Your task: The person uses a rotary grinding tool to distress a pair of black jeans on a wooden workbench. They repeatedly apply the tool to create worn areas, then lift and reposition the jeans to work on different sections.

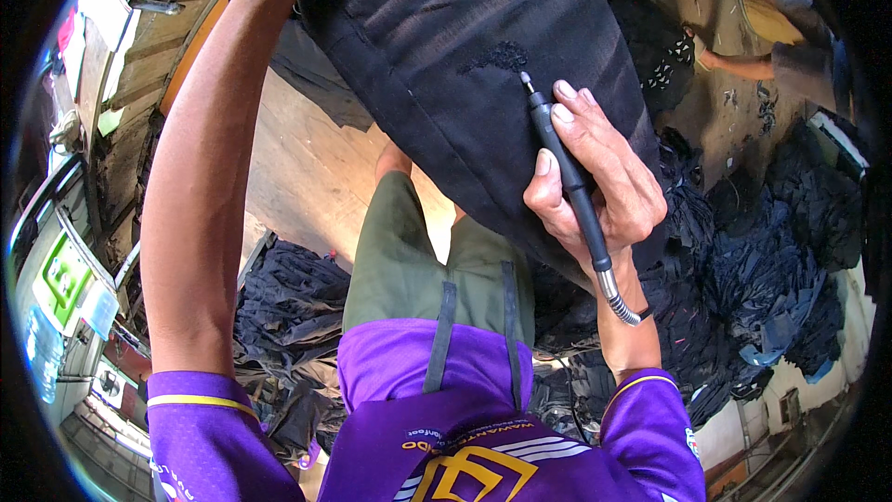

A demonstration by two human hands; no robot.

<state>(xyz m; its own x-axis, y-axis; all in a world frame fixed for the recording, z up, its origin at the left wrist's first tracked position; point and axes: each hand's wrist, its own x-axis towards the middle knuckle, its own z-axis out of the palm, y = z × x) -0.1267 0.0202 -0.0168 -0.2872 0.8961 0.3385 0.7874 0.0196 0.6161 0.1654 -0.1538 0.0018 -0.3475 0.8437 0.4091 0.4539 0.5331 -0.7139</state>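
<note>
In my right hand is a slim black rotary-tool handpiece, gripped like a pen with the fingers closed round it. A coiled metal spring sleeve covers its cable end, near my wrist. The grey tip of the tool points at a rough, frayed dark patch on black denim-like cloth; I cannot tell whether it touches. The cloth, probably a trouser leg, spreads taut and smooth in front of me, with a long seam along its left part. My left forearm reaches up past the top edge, so that hand is out of sight.
Heaps of dark garments lie on the right, and another pile sits at the lower left. Another person's legs show at the upper right. A green and white plastic item stands at the far left. Wooden boards lie beneath.
</note>
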